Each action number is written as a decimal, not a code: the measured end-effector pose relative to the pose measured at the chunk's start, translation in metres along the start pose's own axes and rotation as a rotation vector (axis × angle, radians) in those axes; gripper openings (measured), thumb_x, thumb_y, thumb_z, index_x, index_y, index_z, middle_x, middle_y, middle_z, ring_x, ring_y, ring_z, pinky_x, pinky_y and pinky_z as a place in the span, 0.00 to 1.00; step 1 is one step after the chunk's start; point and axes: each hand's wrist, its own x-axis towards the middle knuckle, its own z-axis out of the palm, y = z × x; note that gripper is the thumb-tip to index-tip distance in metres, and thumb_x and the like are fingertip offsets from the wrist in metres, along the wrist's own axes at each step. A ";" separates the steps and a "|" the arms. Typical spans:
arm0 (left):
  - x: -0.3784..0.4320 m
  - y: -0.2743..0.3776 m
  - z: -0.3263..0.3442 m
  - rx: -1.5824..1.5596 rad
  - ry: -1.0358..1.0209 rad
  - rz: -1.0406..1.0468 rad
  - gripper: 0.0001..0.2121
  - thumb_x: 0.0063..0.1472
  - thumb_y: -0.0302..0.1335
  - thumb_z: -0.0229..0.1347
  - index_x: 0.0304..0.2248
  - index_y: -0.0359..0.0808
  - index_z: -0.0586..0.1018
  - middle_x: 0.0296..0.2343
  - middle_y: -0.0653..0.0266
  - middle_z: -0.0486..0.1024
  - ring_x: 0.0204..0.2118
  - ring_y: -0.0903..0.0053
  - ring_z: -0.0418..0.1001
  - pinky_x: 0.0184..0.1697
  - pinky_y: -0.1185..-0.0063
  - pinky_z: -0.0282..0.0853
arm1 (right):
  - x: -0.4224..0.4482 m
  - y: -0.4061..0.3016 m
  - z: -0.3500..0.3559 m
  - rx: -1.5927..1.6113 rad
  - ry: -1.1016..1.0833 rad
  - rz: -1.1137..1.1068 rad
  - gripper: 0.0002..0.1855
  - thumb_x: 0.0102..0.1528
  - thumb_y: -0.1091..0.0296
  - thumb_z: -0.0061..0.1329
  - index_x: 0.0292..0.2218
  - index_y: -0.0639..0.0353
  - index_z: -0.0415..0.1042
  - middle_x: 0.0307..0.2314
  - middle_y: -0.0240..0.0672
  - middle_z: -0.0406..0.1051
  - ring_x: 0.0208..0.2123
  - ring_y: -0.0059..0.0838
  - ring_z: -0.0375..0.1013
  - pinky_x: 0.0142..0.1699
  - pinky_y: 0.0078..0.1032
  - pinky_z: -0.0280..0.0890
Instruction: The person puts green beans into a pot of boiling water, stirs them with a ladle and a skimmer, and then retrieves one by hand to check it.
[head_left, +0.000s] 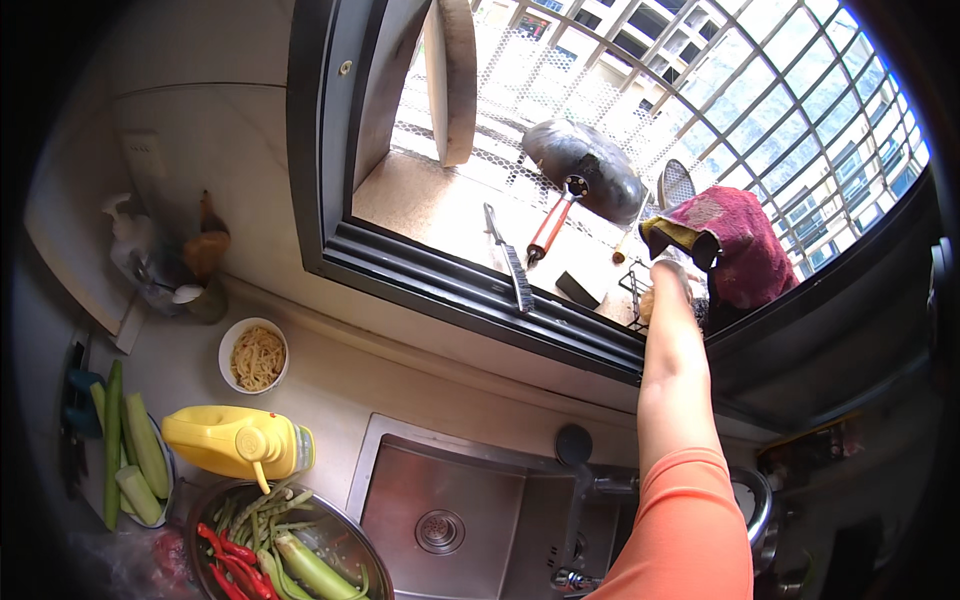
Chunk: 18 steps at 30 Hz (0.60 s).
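Note:
My right arm, in an orange sleeve, stretches through the open window to the outer sill. At its far end, my right hand is by a small black wire rack, just below a dark red and yellow cloth. Its fingers are hard to make out, so whether they hold something cannot be told. My left hand is out of view. Left of the rack lie a dark block, a black-bristled brush and an upturned wok with a red handle.
The window's black frame borders the reach, with a metal grille beyond. Below is a steel sink. Left stand a yellow jug, a bowl of shredded food, and a metal basin of chillies, beans and eggplant-like vegetables.

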 end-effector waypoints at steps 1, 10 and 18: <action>-0.007 0.003 0.007 0.030 -0.007 0.009 0.08 0.52 0.32 0.50 0.32 0.46 0.77 0.14 0.68 0.63 0.13 0.74 0.60 0.15 0.75 0.56 | 0.005 0.004 0.001 0.015 -0.003 0.011 0.27 0.34 0.55 0.58 0.37 0.55 0.70 0.34 0.36 0.70 0.39 0.31 0.69 0.45 0.30 0.64; 0.019 0.001 -0.008 -0.158 -0.031 -0.004 0.03 0.48 0.25 0.49 0.24 0.41 0.74 0.17 0.70 0.63 0.16 0.76 0.62 0.16 0.77 0.57 | 0.027 0.016 -0.014 0.471 0.028 0.074 0.23 0.36 0.57 0.56 0.35 0.57 0.70 0.32 0.38 0.70 0.37 0.32 0.69 0.44 0.31 0.64; 0.016 -0.002 -0.004 -0.112 -0.064 -0.017 0.03 0.48 0.27 0.50 0.25 0.41 0.74 0.16 0.69 0.63 0.16 0.75 0.62 0.17 0.75 0.57 | 0.051 -0.036 -0.032 1.306 0.021 0.170 0.20 0.37 0.58 0.54 0.33 0.59 0.70 0.30 0.39 0.69 0.35 0.34 0.69 0.44 0.32 0.65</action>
